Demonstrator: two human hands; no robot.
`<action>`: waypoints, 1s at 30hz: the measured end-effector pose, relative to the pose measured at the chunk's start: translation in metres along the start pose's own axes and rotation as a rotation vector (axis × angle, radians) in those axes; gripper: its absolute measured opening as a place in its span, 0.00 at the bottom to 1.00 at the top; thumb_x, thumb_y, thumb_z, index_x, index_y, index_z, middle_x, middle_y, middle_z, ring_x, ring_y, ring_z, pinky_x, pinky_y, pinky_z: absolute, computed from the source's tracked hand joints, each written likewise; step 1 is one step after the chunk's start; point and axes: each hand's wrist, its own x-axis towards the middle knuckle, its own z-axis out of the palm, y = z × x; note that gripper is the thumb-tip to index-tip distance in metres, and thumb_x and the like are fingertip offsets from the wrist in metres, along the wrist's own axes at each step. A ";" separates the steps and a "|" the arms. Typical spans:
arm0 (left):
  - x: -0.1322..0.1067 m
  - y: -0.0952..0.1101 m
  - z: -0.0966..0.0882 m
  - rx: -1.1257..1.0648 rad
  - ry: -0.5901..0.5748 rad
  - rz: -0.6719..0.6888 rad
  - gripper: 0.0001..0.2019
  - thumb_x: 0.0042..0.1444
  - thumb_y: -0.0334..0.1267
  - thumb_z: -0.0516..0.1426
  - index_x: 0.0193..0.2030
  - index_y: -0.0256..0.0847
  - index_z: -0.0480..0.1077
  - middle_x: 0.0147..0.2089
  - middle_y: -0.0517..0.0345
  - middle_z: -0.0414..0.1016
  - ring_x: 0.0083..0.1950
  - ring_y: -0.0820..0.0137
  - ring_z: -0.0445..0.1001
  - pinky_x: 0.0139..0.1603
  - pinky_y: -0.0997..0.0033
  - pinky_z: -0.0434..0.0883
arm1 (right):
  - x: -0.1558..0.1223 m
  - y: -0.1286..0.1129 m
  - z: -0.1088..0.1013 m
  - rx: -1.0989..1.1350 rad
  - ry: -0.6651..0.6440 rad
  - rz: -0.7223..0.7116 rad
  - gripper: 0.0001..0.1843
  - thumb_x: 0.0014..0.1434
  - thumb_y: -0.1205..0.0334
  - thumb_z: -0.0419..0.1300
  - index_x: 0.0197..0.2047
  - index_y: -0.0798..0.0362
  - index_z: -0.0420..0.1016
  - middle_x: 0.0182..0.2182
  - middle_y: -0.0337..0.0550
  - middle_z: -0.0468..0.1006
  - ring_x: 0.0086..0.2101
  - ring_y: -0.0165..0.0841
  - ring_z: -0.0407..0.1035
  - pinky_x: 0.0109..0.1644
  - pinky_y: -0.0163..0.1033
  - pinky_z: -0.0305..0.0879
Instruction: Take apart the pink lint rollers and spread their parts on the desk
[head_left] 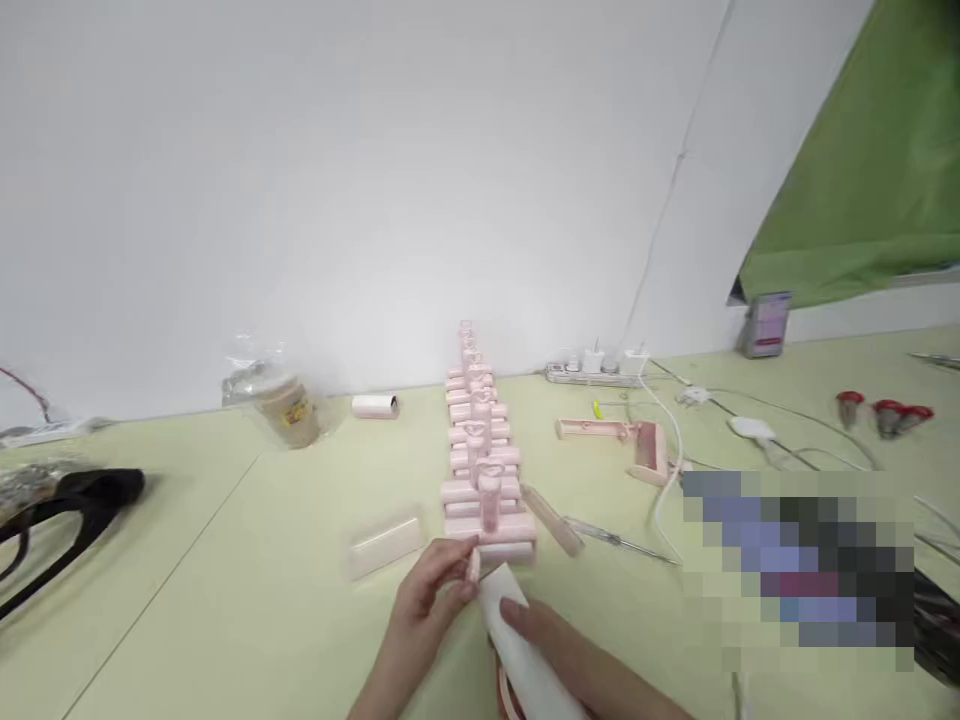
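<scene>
My left hand [427, 605] is closed in a pinch on a small pale pink piece [473, 567], just in front of the nearest part in a row of pink cylindrical parts [487, 525]. Several of these parts have upright handles with looped ends. In my right hand [551, 640] is a long white piece [517, 645], gripped with the thumb on top; its upper end is close to my left fingertips. Below it, partly hidden, an orange-pink curved object [506, 695] shows at the bottom edge.
Left of the row lies a clear plastic cover [386, 543]; a white roll [373, 406] and a bagged cup [292, 412] stand farther back. To the right are a pinkish strip [553, 521], a thin metal tool [619, 541], an opened pink part [649, 450], cables and a power strip [600, 376].
</scene>
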 end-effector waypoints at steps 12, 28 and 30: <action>-0.013 0.015 0.012 0.049 -0.137 -0.216 0.17 0.60 0.45 0.45 0.53 0.51 0.65 0.54 0.55 0.65 0.55 0.64 0.62 0.56 0.65 0.60 | -0.007 0.000 -0.001 -0.053 -0.030 0.033 0.32 0.42 0.31 0.53 0.32 0.55 0.59 0.17 0.37 0.69 0.17 0.26 0.62 0.20 0.30 0.54; -0.035 -0.002 0.024 0.547 0.462 0.343 0.20 0.58 0.35 0.50 0.57 0.51 0.58 0.51 0.50 0.66 0.53 0.65 0.66 0.50 0.66 0.68 | -0.008 -0.016 -0.015 0.262 0.062 -0.289 0.17 0.55 0.54 0.55 0.45 0.52 0.71 0.44 0.45 0.71 0.48 0.38 0.62 0.51 0.43 0.58; -0.040 -0.005 0.031 0.625 0.491 0.406 0.20 0.59 0.34 0.49 0.58 0.51 0.57 0.51 0.49 0.66 0.52 0.64 0.67 0.47 0.67 0.71 | -0.007 -0.015 -0.012 0.246 0.048 -0.334 0.16 0.54 0.56 0.57 0.45 0.52 0.72 0.45 0.45 0.70 0.49 0.38 0.60 0.52 0.43 0.56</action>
